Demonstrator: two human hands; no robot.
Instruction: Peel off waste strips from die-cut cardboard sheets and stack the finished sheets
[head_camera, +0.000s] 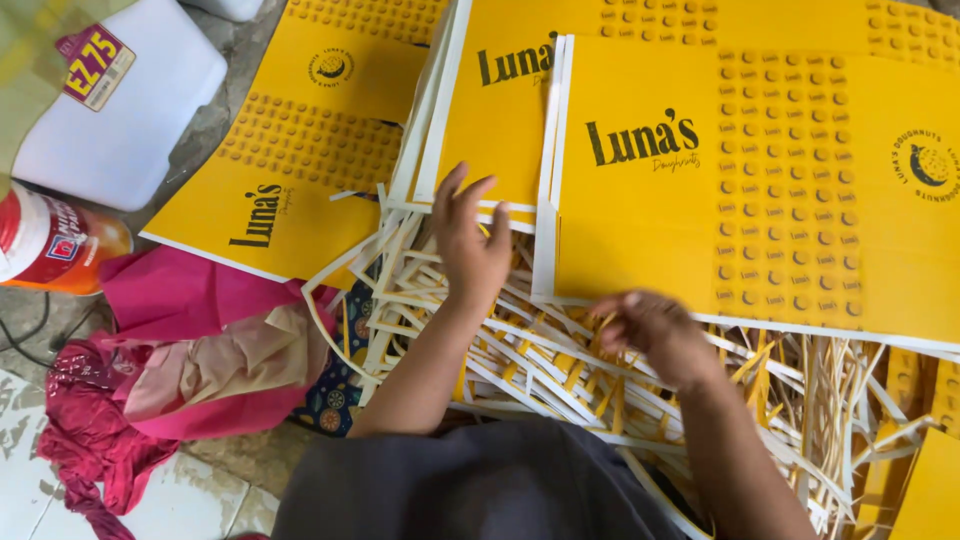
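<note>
Far left I see a white plastic tub (120, 110) and a bottle with an orange bottom (55, 245) on the floor, then a heap of pink cloth (190, 350). Next comes a flat yellow card sheet (300, 150), and beside it a stack of yellow printed box sheets (640, 230) with white edges. Under my hands lies a big pile of thin white and yellow paper strips (520, 360). I think the strips could tangle or tear if I tug too hard, and a sharp card edge could cut a finger. The stack might slide too, since it rests on the loose pile. My left hand (470, 245) is raised with fingers spread wide, touching the stack's near corner. My right hand (655, 330) is curled low by the stack's front edge; it looks like it pinches strips, but it is blurry, so I cannot tell.
</note>
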